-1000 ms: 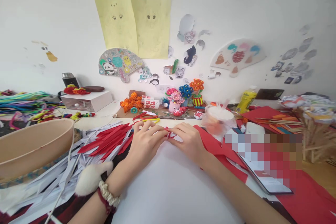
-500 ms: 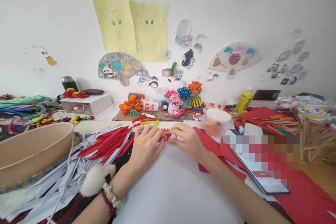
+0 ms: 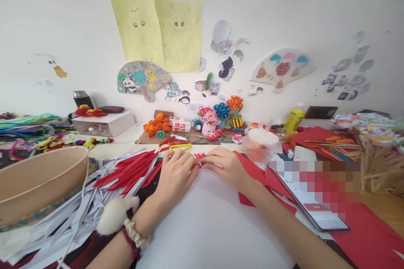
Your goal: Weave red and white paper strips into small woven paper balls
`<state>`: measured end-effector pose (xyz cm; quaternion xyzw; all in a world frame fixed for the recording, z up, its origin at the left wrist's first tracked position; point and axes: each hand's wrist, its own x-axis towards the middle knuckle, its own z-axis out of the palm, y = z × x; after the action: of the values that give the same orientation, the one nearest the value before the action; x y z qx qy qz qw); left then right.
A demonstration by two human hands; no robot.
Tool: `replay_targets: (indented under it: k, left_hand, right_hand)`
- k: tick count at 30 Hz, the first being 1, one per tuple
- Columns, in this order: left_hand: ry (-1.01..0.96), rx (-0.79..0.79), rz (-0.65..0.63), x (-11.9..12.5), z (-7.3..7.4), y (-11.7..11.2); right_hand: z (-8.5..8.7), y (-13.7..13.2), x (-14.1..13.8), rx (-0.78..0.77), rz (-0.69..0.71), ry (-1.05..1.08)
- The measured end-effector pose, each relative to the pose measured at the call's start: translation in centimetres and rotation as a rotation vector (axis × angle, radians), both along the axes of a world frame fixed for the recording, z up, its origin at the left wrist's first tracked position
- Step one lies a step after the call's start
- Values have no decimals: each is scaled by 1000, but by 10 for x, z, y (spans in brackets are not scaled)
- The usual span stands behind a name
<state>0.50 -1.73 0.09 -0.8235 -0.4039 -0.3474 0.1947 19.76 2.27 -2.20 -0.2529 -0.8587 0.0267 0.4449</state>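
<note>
A small folded red-and-white paper piece (image 3: 199,159) sits between my two hands at the far edge of a white sheet (image 3: 208,222). My left hand (image 3: 175,174) pinches its left side with fingers curled and pressed together. My right hand (image 3: 224,165) pinches its right side, thumb and fingers closed on it. Most of the piece is hidden by my fingers. A pile of red and white paper strips (image 3: 126,170) lies just left of my left hand. On my left wrist I wear a white scrunchie and a fluffy pom-pom (image 3: 115,215).
A tan round bowl (image 3: 38,176) stands at the left. A phone (image 3: 315,212) lies on red paper (image 3: 369,235) at the right. Behind my hands are yellow-handled scissors (image 3: 180,146), a lidded plastic cup (image 3: 260,145), paper flower pots (image 3: 221,115), a glue bottle (image 3: 293,119) and wooden sticks (image 3: 378,164).
The view shifted slightly. Both hands stay pinched on the small paper piece and have moved a little farther up the white sheet, fingers working closer together.
</note>
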Motion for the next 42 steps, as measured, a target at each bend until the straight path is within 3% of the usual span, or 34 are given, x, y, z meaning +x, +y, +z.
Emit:
replay_targets:
  k: [15, 29, 37, 42]
  left_hand:
    - [-5, 3, -44, -1, -3, 3]
    - [11, 3, -105, -2, -3, 3]
    - [6, 19, -94, -3, -3, 3]
    - [58, 26, -113, -3, -4, 2]
  right_hand:
    - [4, 0, 2, 43, -11, -21]
    - [6, 0, 4, -89, 27, 42]
    - [11, -9, 0, -16, 24, -52]
    - [12, -15, -7, 163, -142, -101]
